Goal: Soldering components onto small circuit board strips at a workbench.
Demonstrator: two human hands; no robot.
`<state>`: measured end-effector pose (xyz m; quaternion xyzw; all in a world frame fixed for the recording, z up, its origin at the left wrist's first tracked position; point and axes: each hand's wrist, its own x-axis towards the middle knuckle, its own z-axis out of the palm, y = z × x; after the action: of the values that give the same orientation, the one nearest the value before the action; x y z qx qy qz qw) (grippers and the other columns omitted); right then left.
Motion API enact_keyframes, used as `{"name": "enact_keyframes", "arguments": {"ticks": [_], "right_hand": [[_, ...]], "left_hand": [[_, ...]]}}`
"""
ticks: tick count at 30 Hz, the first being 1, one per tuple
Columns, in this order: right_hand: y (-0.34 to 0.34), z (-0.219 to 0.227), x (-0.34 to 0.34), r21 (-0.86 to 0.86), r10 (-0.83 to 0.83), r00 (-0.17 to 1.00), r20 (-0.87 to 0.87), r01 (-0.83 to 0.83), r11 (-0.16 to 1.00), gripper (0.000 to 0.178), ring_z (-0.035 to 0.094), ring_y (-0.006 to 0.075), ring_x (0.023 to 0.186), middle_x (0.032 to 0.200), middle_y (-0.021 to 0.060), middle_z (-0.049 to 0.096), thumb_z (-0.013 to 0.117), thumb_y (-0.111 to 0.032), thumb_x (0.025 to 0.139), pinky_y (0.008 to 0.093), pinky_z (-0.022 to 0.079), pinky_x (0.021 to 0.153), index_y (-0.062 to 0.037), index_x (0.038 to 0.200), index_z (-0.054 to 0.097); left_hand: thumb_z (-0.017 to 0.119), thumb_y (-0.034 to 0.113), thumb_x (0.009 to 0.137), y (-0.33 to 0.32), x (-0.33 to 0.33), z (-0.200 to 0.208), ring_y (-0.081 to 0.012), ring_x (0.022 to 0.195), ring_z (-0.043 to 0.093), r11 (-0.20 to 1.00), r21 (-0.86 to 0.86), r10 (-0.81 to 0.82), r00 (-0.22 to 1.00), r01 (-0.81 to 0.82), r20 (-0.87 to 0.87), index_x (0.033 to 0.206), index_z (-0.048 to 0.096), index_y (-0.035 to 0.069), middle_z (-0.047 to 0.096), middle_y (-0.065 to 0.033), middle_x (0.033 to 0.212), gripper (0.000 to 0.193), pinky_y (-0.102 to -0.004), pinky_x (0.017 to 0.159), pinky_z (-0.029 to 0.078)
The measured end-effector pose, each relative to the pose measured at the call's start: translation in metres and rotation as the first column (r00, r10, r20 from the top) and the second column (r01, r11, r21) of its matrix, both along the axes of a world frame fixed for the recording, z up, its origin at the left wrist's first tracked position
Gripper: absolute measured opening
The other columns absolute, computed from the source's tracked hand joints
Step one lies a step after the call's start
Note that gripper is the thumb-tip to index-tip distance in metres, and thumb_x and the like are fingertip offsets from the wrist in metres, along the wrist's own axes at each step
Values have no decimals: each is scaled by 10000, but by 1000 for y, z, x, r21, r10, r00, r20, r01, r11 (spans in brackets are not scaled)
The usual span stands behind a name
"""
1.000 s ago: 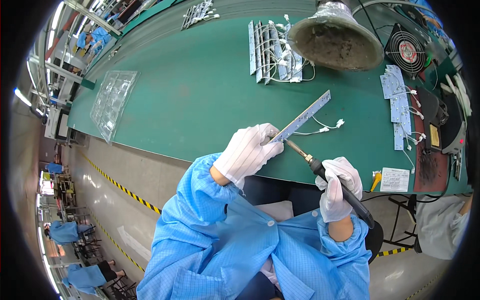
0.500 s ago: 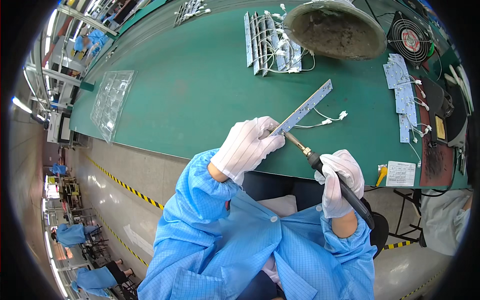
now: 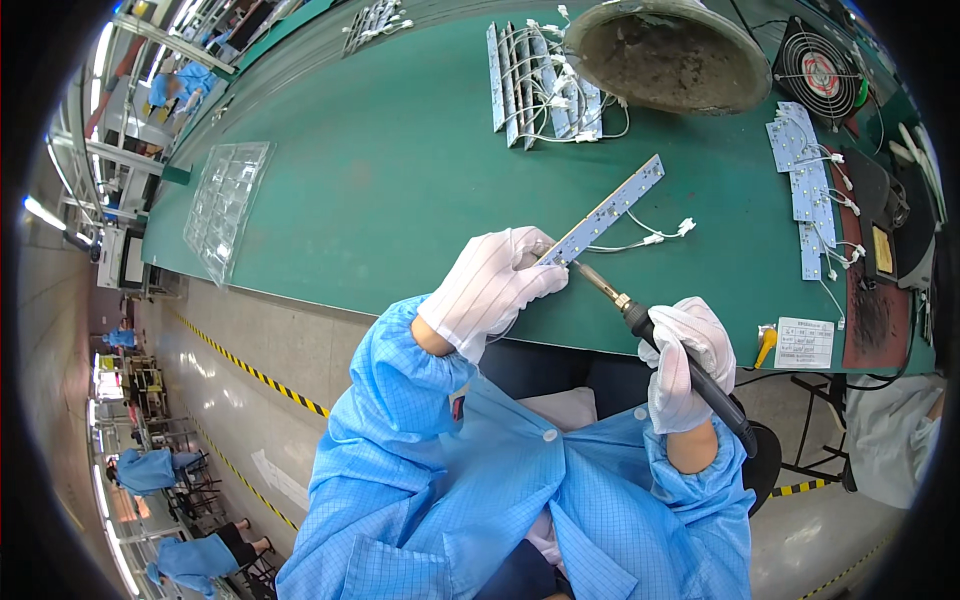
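Note:
Between the gloved fingers of my left hand is the near end of a narrow LED circuit board. It slants up and away to the right, over the green bench. White wires ending in small connectors trail from it to the right. My right hand, also in a white striped glove, is closed around the black handle of a soldering iron. The iron's metal tip points at the board's near end, close to my left fingertips; whether it touches cannot be made out.
A stack of wired LED boards stands at the back, beside a wide fume-extraction hood. More boards lie at right, near a fan and a soldering-iron stand. A clear plastic tray lies at left on the green bench.
The soldering iron and my right hand have shifted slightly right and down, its tip drawing back a little from the board. My left hand and the board have barely moved.

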<state>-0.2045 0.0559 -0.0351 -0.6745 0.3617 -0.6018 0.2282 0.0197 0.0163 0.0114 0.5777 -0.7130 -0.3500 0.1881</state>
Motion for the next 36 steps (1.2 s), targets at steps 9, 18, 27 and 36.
{"name": "enact_keyframes", "arguments": {"ticks": [9,18,27,36], "right_hand": [[-1,1,-1,-6,23,998,-62,-24,1000,175,569,238,598,853,106,675,578,5,706,353,474,590,-37,874,606],[-2,2,0,-21,58,998,-35,-59,998,203,570,236,598,844,120,681,588,14,679,346,472,588,-36,874,608],[-4,1,1,-99,60,994,-87,-68,993,193,515,227,578,757,140,621,511,-29,748,336,457,559,-2,931,567],[-1,-5,-11,77,141,982,123,-151,986,255,581,266,724,888,157,624,545,49,764,295,495,632,1,1013,532]], "left_hand": [[677,248,786,0,2,-3,-107,646,455,985,151,104,989,-88,-103,950,644,-16,537,-17,698,312,-266,585,396],[679,262,776,1,-2,-1,-111,622,440,975,174,152,985,-135,-88,960,650,-16,507,-15,663,335,-272,569,387],[665,275,792,1,-1,-2,-197,612,499,982,151,126,989,-113,-75,964,644,-14,549,-97,672,337,-324,585,421],[671,358,809,11,3,35,-288,667,624,952,302,13,989,-57,147,991,648,6,643,-158,744,398,-359,620,492]]}}
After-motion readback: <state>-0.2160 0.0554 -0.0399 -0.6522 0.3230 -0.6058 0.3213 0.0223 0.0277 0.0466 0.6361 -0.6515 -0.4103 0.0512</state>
